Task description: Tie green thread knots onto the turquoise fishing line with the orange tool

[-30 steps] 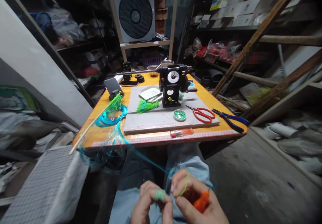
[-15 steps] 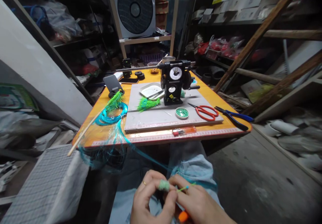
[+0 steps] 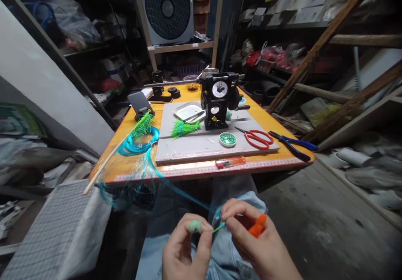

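Over my lap, my left hand (image 3: pixel 188 248) has its thumb and index finger closed on one end of a short bright green strand (image 3: pixel 217 229). Pale green tape (image 3: pixel 195 226) wraps that index finger. Closed too, my right hand (image 3: pixel 256 240) pinches the strand's other end, where a small blue bit shows. An orange piece (image 3: pixel 258 226) shows among the right fingers; whether it is a finger wrap or a held tool is unclear. Thin blue line (image 3: pixel 184 196) runs from the table edge down to my lap, passing behind the right fingertips.
On the orange table (image 3: pixel 125 135) stands a black hand-cranked winder (image 3: pixel 216 104) on a grey board (image 3: pixel 194 150). Around it are a dish of green beads (image 3: pixel 227 139), red scissors (image 3: pixel 259 139), blue-handled pliers (image 3: pixel 292 145), a white tray (image 3: pixel 188 111), green bristly bundles (image 3: pixel 185 128) and a blue coil (image 3: pixel 138 146).
My hands have moved apart, the right one up and to the right. The green strand now stretches between the fingertips, and the orange piece has risen with the right hand.
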Demonstrator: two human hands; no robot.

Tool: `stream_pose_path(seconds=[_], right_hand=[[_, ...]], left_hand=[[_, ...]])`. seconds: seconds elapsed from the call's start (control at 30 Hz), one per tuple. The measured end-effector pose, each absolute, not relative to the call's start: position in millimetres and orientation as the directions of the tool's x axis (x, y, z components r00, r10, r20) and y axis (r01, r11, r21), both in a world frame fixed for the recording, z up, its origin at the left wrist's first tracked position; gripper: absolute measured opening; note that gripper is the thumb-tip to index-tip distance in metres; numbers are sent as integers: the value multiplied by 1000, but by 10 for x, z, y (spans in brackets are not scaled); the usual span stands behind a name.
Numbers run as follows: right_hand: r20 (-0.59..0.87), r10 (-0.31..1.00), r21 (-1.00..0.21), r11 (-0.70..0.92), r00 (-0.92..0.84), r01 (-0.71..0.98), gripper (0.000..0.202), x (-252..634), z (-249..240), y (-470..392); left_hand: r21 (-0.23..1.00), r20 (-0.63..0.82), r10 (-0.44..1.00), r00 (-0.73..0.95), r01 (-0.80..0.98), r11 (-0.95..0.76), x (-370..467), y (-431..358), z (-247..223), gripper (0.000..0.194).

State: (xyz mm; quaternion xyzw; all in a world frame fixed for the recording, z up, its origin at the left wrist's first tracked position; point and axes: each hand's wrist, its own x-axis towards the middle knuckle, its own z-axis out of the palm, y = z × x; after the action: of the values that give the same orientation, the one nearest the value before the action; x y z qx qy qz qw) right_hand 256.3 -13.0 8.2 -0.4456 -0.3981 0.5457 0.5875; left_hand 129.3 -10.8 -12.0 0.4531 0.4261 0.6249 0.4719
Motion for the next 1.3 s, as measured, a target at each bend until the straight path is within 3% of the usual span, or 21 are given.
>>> stream_pose_path(seconds=[0.07, 0.17, 0.33, 0.5, 0.8, 1.3], right_hand=[[118, 988, -979, 133, 101, -156, 10, 2588, 96, -118], [255, 964, -967, 255, 76, 20, 9, 2618, 107, -133], [318, 947, -943, 311, 43, 118, 11, 2592, 120, -190], [247, 950, -969, 240, 192, 60, 17, 2602, 96, -217], [-47, 966, -936, 46, 253, -349, 19, 2683, 40, -219], [-116, 945, -905, 25, 305, -425, 22, 2714, 68, -176]], left_hand=[[973, 115, 984, -136, -184, -139, 1310, -129, -113, 2], [992, 108, 983, -146, -48, -116, 1319, -130, -82, 16], [937, 284, 955, -83, 234, -258, 1331, -89, -19, 15], [815, 484, 874, -50, 390, -429, 1318, -81, 16, 19], [735, 562, 827, 22, 445, -511, 1264, -68, 28, 24], [748, 554, 833, 14, 430, -505, 1222, -62, 86, 21]])
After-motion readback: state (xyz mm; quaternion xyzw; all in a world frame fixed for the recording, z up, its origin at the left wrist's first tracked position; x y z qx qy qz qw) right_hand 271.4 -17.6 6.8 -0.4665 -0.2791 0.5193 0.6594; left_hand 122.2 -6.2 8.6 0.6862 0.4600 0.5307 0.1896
